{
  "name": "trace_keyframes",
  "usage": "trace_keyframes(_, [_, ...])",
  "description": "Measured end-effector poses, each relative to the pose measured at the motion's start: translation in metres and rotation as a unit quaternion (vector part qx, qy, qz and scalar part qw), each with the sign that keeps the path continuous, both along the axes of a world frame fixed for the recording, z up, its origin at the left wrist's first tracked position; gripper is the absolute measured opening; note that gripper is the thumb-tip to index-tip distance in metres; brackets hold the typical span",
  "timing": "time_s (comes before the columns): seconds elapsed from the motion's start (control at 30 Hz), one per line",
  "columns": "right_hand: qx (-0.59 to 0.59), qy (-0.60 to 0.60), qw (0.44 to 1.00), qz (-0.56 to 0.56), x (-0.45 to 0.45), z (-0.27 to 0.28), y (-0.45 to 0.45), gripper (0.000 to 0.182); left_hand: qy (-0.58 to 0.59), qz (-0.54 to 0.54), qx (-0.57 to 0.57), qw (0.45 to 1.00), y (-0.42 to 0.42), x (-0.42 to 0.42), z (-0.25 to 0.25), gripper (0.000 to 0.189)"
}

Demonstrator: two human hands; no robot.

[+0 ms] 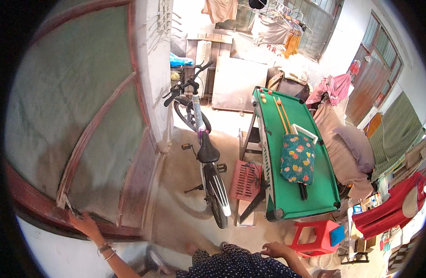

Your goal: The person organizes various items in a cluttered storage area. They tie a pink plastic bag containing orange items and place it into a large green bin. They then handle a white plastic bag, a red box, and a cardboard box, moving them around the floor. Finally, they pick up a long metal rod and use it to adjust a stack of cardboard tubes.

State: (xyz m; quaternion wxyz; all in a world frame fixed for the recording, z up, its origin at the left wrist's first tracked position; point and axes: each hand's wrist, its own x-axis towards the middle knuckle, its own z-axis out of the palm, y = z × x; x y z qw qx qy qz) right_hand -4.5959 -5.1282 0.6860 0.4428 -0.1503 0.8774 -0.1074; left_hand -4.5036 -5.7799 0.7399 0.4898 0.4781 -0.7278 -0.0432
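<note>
My left hand (85, 226) reaches to the lower edge of a window with a dark red wooden frame (105, 227). Its fingers are at a thin pale strip (67, 202) by the upright bar of that frame; whether they grip it is unclear. A bracelet circles the wrist. Greenish panes (82, 62) fill the window. My right hand (275, 249) hangs at my side with loosely parted fingers and nothing in it. Nearest to it is a red plastic stool (315, 238) with a blue pad (337, 236) on its edge.
A bicycle (207, 151) stands on the floor ahead. Right of it is a green snooker table (320, 205) with cues (282, 113), balls and a floral cushion (298, 160). A pink plastic basket (246, 180) sits beside its legs. Clothes (272, 29) hang at the back.
</note>
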Motion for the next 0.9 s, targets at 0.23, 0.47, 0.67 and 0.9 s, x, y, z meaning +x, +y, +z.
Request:
trace_keyframes(0.23, [-0.003,0.044,0.996,0.072,-0.042,-0.018,-0.024,0.042,-0.118,0.016,0.005,0.993,-0.051,0.028,-0.029,0.052])
trace_keyframes(0.47, [-0.083,0.122,0.970,0.193,-0.117,-0.008,-0.119,0.037,-0.107,-0.122,0.121,0.979,0.038,0.024,-0.001,0.057])
trace_keyframes(0.67, [-0.219,0.076,0.912,0.339,-0.121,0.019,-0.232,0.040,-0.122,-0.240,0.197,0.943,0.154,0.013,0.027,0.066])
trace_keyframes(0.9, [-0.319,0.035,0.796,0.514,-0.062,-0.009,-0.317,0.038,-0.252,-0.503,0.150,0.813,0.219,0.018,0.070,0.069])
